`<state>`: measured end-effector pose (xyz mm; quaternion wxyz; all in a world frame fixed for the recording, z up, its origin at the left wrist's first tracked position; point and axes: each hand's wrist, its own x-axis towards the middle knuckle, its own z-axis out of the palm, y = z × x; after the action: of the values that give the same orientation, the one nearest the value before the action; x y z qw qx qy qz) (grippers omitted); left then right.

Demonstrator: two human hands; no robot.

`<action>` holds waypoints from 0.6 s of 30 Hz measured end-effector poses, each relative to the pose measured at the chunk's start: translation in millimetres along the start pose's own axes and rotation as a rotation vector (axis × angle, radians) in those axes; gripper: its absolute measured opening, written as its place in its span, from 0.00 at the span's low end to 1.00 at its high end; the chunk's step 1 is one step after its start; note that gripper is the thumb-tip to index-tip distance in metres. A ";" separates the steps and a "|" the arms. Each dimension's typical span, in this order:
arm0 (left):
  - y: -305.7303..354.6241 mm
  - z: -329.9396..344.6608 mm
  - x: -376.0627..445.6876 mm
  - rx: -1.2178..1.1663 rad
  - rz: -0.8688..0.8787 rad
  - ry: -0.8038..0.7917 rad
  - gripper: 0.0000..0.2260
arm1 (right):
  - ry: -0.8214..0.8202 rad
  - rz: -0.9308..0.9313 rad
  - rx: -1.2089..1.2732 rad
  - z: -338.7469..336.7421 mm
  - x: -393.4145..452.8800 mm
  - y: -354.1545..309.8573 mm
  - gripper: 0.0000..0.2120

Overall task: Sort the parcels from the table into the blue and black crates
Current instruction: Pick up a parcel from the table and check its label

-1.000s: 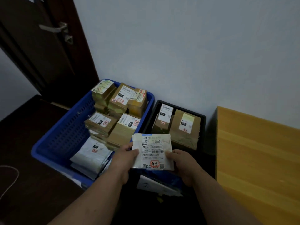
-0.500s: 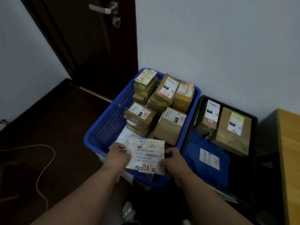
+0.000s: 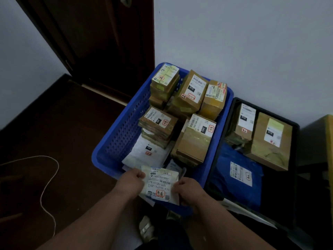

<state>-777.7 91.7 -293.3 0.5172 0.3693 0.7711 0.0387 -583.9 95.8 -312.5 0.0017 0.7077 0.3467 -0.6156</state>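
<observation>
I hold a flat white parcel (image 3: 160,184) with a printed label and a red stamp over the near end of the blue crate (image 3: 115,141). My left hand (image 3: 131,181) grips its left edge and my right hand (image 3: 187,189) grips its right edge. The blue crate holds several brown cardboard boxes (image 3: 193,139) and white flat mailers (image 3: 147,152). To its right stands the black crate (image 3: 295,159), with two brown boxes (image 3: 270,141) at the back and a blue mailer bag (image 3: 237,175) in front.
A dark door (image 3: 100,42) stands behind the blue crate on the left. A thin white cable (image 3: 48,186) loops over the dark floor at the left. A yellow table edge (image 3: 329,150) shows at the far right. The white wall backs both crates.
The view has swung left, from the table towards the blue crate. Both hands have carried the white parcel from in front of the black crate to the blue crate's near end and lower.
</observation>
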 end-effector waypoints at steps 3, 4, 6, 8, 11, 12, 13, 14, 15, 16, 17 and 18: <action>8.9 1.8 18.1 0.113 -0.010 -0.024 0.16 | -0.026 0.032 -0.022 -3.6 13.4 -3.6 0.07; 13.0 2.5 23.7 0.143 -0.012 -0.032 0.16 | -0.032 0.043 -0.018 -5.7 19.0 -5.5 0.07; 21.2 5.2 37.1 0.177 -0.001 -0.046 0.17 | -0.039 0.065 -0.002 -10.1 30.5 -9.5 0.07; 29.5 8.0 51.2 0.208 -0.002 -0.070 0.18 | -0.038 0.070 -0.008 -14.6 43.2 -14.6 0.08; 35.8 13.9 76.6 0.265 -0.019 -0.089 0.18 | -0.046 0.058 -0.082 -18.6 63.4 -21.6 0.07; 36.5 15.3 84.3 0.275 -0.026 -0.094 0.18 | -0.051 0.053 -0.109 -17.6 71.1 -22.3 0.06; 35.6 16.9 90.6 0.302 -0.022 -0.102 0.18 | -0.055 0.052 -0.138 -15.7 78.3 -22.0 0.06; 34.1 17.7 96.0 0.340 -0.019 -0.113 0.18 | -0.058 0.061 -0.158 -12.5 85.1 -20.7 0.06; 32.6 17.8 100.9 0.367 -0.011 -0.117 0.17 | -0.058 0.079 -0.154 -8.1 91.7 -19.3 0.05; 30.4 17.6 105.8 0.402 -0.011 -0.115 0.15 | -0.056 0.097 -0.135 -3.1 98.2 -17.8 0.04; 25.6 18.6 114.7 0.460 0.021 -0.109 0.14 | -0.050 0.107 -0.115 2.4 105.3 -16.5 0.06; 23.7 19.6 123.2 0.520 0.035 -0.105 0.13 | -0.050 0.119 -0.100 7.9 112.4 -14.5 0.08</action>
<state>-772.7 177.6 -386.7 0.4436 0.5045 0.7207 -0.1714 -597.8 158.3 -406.3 0.0823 0.7106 0.3342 -0.6137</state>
